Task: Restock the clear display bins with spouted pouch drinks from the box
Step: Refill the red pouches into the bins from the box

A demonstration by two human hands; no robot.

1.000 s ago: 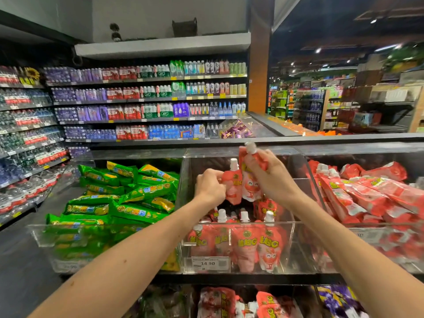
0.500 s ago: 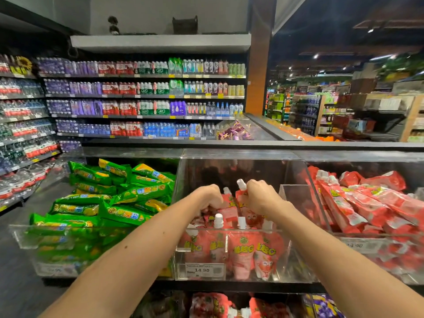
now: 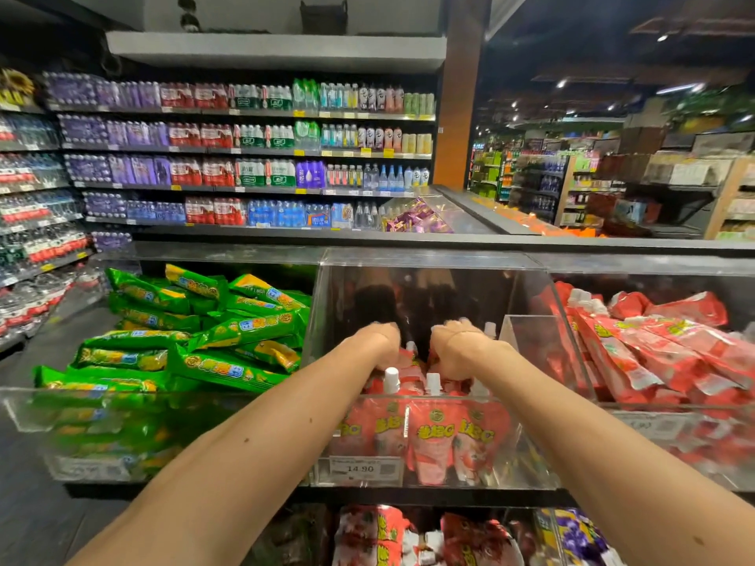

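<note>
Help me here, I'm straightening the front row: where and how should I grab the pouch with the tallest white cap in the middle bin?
Pinch the pouch by its white cap and the spout neck just below, coming straight down from above. It stands upright against the clear front wall of the middle bin, packed between neighbours, so only the spout clears the rim.

The middle bin was clear, glossy plastic; its pink pouches were shiny film with smooth white plastic caps. At nine o'clock, green packets gleamed.
</note>
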